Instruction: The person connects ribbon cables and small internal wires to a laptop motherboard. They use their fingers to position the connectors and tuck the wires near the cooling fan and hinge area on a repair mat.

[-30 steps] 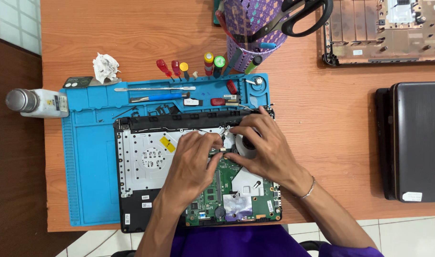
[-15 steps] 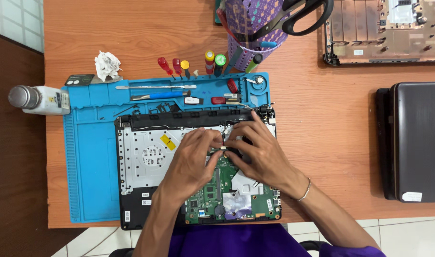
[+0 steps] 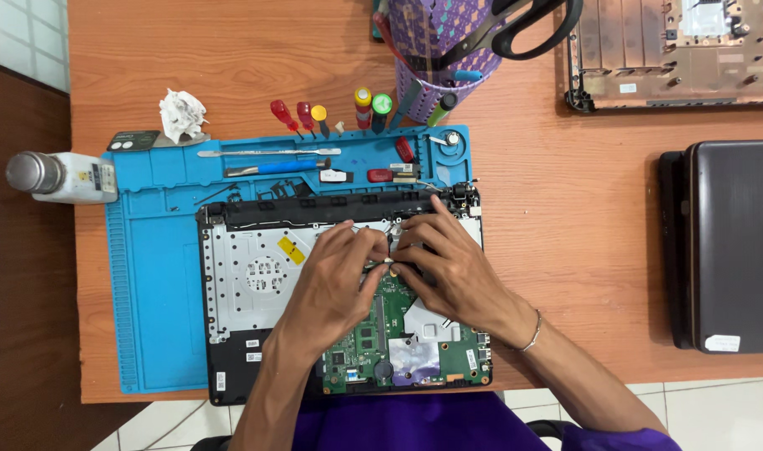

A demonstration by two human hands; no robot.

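An opened laptop base (image 3: 248, 276) lies on a blue work mat (image 3: 156, 284), its silver inner plate on the left and a green circuit board (image 3: 436, 355) on the right. Both my hands meet over the board's upper edge. My left hand (image 3: 336, 280) and my right hand (image 3: 448, 263) pinch a small silvery part (image 3: 387, 261) between their fingertips. The part is mostly hidden by my fingers. A yellow tape strip (image 3: 290, 250) sits on the silver plate just left of my left hand.
Screwdrivers (image 3: 302, 115), a metal spudger (image 3: 269, 153) and small tools line the mat's top. A crumpled tissue (image 3: 182, 114) and a white bottle (image 3: 60, 176) lie left. A purple holder (image 3: 436, 50) with scissors (image 3: 528, 25) stands behind. Another laptop shell (image 3: 674, 54) and a closed dark laptop (image 3: 728, 242) are right.
My fingers have drawn closer together over the board's upper edge, now covering the round silvery piece that showed a second ago. The view has shifted slightly.
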